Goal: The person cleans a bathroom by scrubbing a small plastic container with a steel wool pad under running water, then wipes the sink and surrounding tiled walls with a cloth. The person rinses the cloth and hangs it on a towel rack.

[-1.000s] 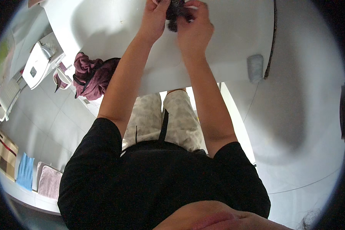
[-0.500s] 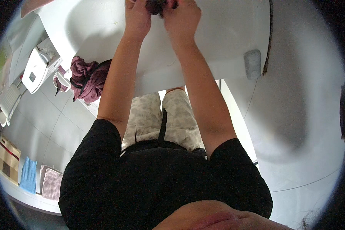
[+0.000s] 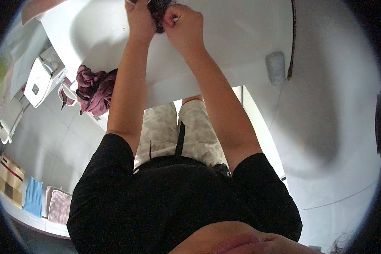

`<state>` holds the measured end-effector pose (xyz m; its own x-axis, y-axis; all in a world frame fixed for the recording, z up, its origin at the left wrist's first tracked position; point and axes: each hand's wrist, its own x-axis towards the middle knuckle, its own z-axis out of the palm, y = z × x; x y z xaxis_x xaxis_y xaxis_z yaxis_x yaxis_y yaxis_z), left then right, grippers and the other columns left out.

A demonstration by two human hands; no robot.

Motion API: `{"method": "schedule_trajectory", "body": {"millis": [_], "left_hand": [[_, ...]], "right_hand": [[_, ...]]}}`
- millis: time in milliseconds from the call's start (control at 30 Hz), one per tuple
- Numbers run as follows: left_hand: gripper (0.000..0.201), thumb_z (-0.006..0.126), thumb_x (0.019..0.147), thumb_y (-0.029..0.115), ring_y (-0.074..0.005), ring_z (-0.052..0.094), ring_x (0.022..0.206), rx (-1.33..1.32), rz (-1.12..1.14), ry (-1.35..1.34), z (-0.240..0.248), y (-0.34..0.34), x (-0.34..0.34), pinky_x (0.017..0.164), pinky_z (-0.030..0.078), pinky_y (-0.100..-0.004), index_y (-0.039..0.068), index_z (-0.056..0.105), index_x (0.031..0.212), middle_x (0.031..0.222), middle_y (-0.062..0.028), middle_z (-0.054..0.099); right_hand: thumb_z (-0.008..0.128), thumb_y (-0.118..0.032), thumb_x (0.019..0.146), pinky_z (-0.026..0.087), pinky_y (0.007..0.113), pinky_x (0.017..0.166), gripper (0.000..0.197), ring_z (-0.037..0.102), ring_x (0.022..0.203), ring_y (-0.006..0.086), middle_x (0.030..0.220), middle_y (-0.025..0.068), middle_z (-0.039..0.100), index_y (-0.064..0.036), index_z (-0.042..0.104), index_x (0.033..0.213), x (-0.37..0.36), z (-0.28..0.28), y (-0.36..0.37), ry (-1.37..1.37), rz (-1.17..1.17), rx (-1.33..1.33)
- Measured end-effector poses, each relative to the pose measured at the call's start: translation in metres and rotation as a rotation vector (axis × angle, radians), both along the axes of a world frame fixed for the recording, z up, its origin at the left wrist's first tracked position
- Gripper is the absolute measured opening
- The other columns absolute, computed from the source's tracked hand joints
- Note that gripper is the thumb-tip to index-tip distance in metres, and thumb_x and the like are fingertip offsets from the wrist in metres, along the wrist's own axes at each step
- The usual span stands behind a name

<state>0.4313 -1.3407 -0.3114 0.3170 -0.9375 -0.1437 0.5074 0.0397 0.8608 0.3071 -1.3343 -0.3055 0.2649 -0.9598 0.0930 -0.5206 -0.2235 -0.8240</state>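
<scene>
Over the white basin [image 3: 224, 51], at the top edge of the view, my two hands work close together on a small dark cloth [image 3: 158, 10]. My left hand [image 3: 139, 21] is closed on the cloth's left side, its fingertips partly cut off by the frame. My right hand [image 3: 185, 26] has its fingers curled in a pinch at the cloth's right side. The cloth hangs bunched between them, and its exact shape cannot be made out. A bundled maroon cloth [image 3: 98, 91] with a black strap rests on the basin's front left edge, beside my left forearm.
A grey rounded block [image 3: 276, 67] sits at the basin's right end, near a dark strip [image 3: 291, 38] along the wall. At the left stand a white toilet [image 3: 40, 82] and a small white bin [image 3: 67, 95]. A blue towel [image 3: 33, 197] and a pinkish mat [image 3: 60, 206] hang lower left.
Both hands have shifted left and slightly down in the view with the dark cloth. More of the cloth now shows between them, and the right hand's fingers have turned inward.
</scene>
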Motion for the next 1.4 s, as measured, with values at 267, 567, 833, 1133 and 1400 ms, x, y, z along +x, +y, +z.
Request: {"method": "schedule_trajectory", "body": {"millis": [267,567,833,1133,1400], "left_hand": [[0.046,0.05,0.11,0.034,-0.0208,0.058,0.124,0.047,0.034,-0.112,-0.001,-0.005,-0.012,0.105,0.049,-0.0377,0.006,0.049,0.146,0.133,-0.007,0.058],[0.049,0.057,0.107,0.032,-0.0302,0.064,0.12,0.152,0.052,0.14,0.007,-0.006,-0.014,0.102,0.054,-0.0444,0.0,0.049,0.143,0.132,-0.0148,0.064],[0.042,0.06,0.106,0.028,-0.027,0.071,0.103,0.102,0.028,0.269,-0.001,-0.003,-0.01,0.092,0.059,-0.045,-0.001,0.055,0.135,0.117,-0.0164,0.069],[0.028,0.068,0.101,0.014,-0.0253,0.071,0.099,0.16,0.021,0.273,0.007,-0.003,-0.015,0.087,0.059,-0.0428,0.003,0.06,0.125,0.11,-0.0088,0.071],[0.026,0.064,0.104,0.022,-0.0216,0.069,0.095,0.157,-0.055,0.324,0.012,-0.002,-0.016,0.084,0.058,-0.0403,0.004,0.06,0.122,0.103,-0.0066,0.069]], "right_hand": [[0.077,-0.004,0.068,0.052,0.038,0.063,0.023,0.065,0.066,0.0282,0.068,0.0084,0.064,-0.0086,0.055,0.064,-0.002,-0.004,-0.01,0.081,-0.235,-0.268],[0.074,-0.004,0.087,0.048,0.036,0.064,0.026,0.057,0.069,0.018,0.073,0.0013,0.062,-0.0087,0.053,0.072,-0.035,-0.005,-0.013,-0.668,-0.35,0.438],[0.054,-0.018,0.103,0.055,0.037,0.087,0.02,0.067,0.097,0.0211,0.108,0.0079,0.068,-0.004,0.064,0.113,-0.058,-0.026,-0.019,-1.417,-0.771,0.702],[0.054,-0.025,0.103,0.055,0.04,0.088,0.026,0.066,0.097,0.0224,0.102,0.0078,0.069,-0.0041,0.065,0.112,-0.058,-0.024,-0.016,-1.513,-0.588,0.805],[0.064,-0.019,0.1,0.055,0.037,0.09,0.026,0.067,0.101,0.0212,0.11,0.0083,0.068,-0.0043,0.061,0.121,-0.043,-0.005,-0.017,-1.358,-0.434,0.767]]}}
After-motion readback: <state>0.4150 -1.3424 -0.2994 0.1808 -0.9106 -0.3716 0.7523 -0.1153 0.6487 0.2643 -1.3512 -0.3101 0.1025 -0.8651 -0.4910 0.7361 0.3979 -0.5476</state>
